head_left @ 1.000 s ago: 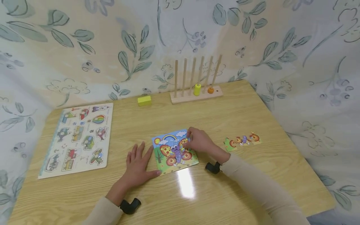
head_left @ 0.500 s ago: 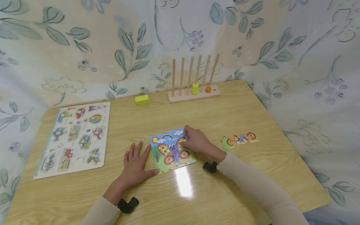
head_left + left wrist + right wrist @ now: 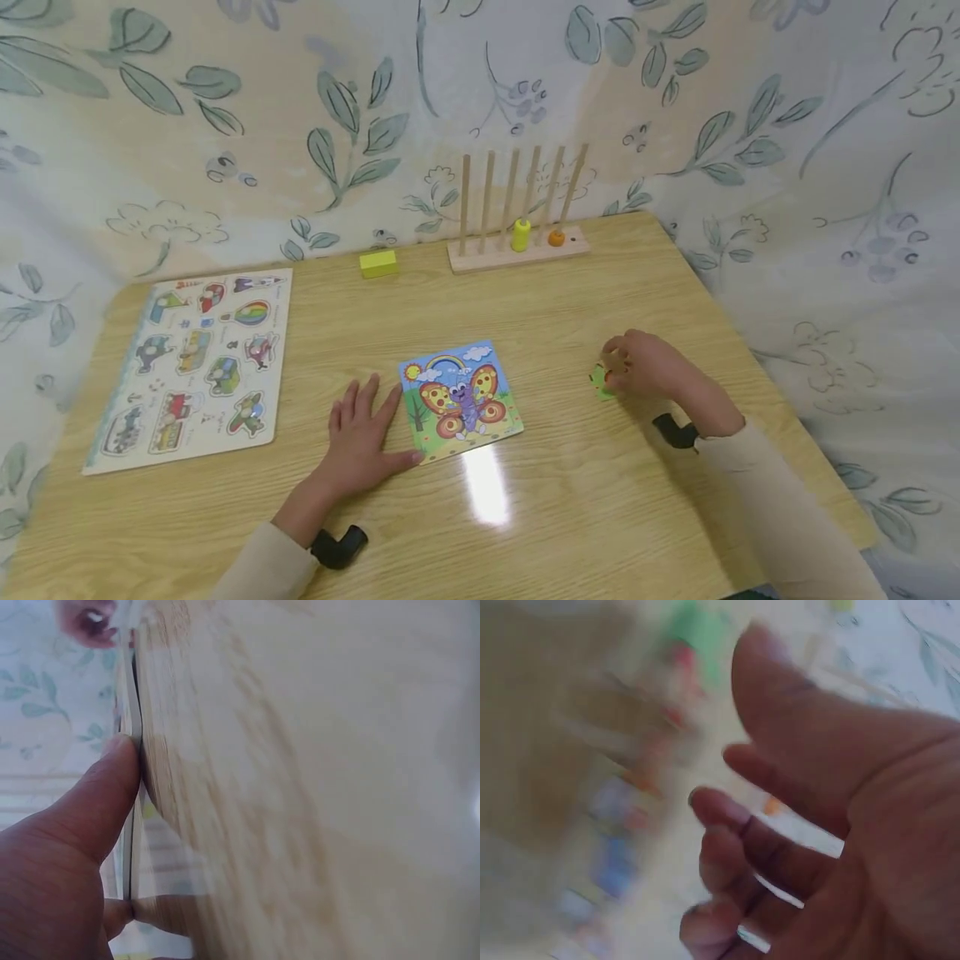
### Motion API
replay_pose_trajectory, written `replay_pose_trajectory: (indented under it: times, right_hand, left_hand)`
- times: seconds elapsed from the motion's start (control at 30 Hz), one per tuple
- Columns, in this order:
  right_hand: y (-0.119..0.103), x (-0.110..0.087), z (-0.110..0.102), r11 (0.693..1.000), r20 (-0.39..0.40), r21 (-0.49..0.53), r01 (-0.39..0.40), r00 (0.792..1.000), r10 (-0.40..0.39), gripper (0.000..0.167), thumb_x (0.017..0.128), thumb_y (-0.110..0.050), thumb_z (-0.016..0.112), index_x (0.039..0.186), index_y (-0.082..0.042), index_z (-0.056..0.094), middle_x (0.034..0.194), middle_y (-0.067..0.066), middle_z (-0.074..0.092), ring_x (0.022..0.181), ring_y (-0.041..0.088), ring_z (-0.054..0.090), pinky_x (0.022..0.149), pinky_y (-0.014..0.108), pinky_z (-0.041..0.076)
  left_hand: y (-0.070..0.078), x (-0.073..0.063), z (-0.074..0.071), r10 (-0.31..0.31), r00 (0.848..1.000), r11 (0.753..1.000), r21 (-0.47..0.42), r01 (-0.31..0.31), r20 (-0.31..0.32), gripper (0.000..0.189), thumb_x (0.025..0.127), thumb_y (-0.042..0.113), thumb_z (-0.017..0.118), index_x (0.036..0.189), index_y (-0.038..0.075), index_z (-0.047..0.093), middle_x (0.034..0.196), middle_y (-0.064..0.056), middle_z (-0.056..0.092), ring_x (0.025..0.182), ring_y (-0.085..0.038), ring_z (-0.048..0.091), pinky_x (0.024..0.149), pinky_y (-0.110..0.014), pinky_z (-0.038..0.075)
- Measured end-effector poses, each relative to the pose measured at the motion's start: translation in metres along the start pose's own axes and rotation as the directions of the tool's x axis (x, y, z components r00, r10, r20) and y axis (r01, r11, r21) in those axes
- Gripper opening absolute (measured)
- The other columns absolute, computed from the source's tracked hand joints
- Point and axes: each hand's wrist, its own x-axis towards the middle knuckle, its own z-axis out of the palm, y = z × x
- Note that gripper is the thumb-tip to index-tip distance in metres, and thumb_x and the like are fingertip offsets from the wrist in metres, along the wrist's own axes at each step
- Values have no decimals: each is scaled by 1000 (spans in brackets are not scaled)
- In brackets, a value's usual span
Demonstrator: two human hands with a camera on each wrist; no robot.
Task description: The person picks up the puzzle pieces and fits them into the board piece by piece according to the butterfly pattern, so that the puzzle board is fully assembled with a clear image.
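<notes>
A small butterfly jigsaw puzzle (image 3: pixel 468 404) lies flat on the table in the head view. My left hand (image 3: pixel 363 454) rests at its left side with fingers spread, the thumb at its lower left corner. In the left wrist view the thumb touches the thin board edge (image 3: pixel 130 851). Farther right, my right hand (image 3: pixel 647 367) hovers over loose puzzle pieces, fingers loosely bent and holding nothing. A green piece (image 3: pixel 602 383) shows beside its fingertips; the others are hidden beneath the hand there. The right wrist view shows a blurred row of pieces (image 3: pixel 615 862), thumb and fingers apart.
A peg puzzle board (image 3: pixel 191 367) with vehicle pictures lies at the left. Toward the back stand a yellow block (image 3: pixel 378 265) and a wooden rack of upright rods (image 3: pixel 519 250) with yellow and orange beads. Patterned fabric (image 3: pixel 262 125) hangs behind the table.
My right hand has left the upper right part of the butterfly puzzle and moved right, over the loose pieces. The left hand stays at the puzzle's left side.
</notes>
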Motion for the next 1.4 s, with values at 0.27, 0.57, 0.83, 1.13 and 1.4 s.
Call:
replay_pose_trajectory:
  times: [0.27, 0.57, 0.83, 1.13, 1.4]
  right_hand:
    - [-15, 6, 19, 998, -70, -40, 56, 996, -58, 29, 75, -19, 82, 84, -8, 56, 78, 0, 52, 71, 14, 48, 64, 31, 43]
    - [-127, 42, 52, 927, -27, 244, 284, 958, -286, 17, 85, -22, 72, 88, -14, 58, 67, -9, 50, 60, 5, 41, 55, 21, 35]
    - [-193, 57, 86, 945, 122, 209, 252, 952, -281, 51, 79, -29, 79, 119, -15, 50, 70, -7, 58, 58, 5, 49, 53, 21, 40]
    - [-215, 63, 84, 988, 118, -11, 154, 981, -152, 76, 70, -37, 86, 122, -12, 38, 63, -4, 55, 51, 10, 50, 43, 25, 39]
    - [-226, 71, 79, 986, 198, -133, 102, 977, -75, 101, 66, -40, 87, 143, -8, 30, 76, 0, 64, 62, 13, 58, 47, 28, 44]
  left_hand:
    - [-1, 1, -1, 6, 1000, 1000, 7, -6, 0, 98, 76, 53, 74, 151, 8, 29, 158, -25, 10, 144, -48, -2, 107, -69, 2]
    - [0, 1, 2, 2, 1000, 1000, 4, -2, -1, 97, 76, 52, 74, 151, 9, 30, 157, -24, 10, 144, -48, -1, 108, -69, 2]
    - [-1, -1, 1, 3, 1000, 1000, 8, -3, -4, 96, 76, 51, 74, 150, 9, 31, 157, -26, 12, 144, -49, -1, 108, -70, 2]
    - [0, -1, -2, -6, 1000, 1000, 11, 7, -8, 95, 76, 50, 75, 150, 8, 31, 157, -26, 12, 144, -49, -1, 109, -69, 2]
    - [-1, 0, 0, 2, 1000, 1000, 8, -2, -3, 95, 76, 50, 74, 151, 9, 31, 157, -25, 11, 144, -49, -1, 109, -68, 1]
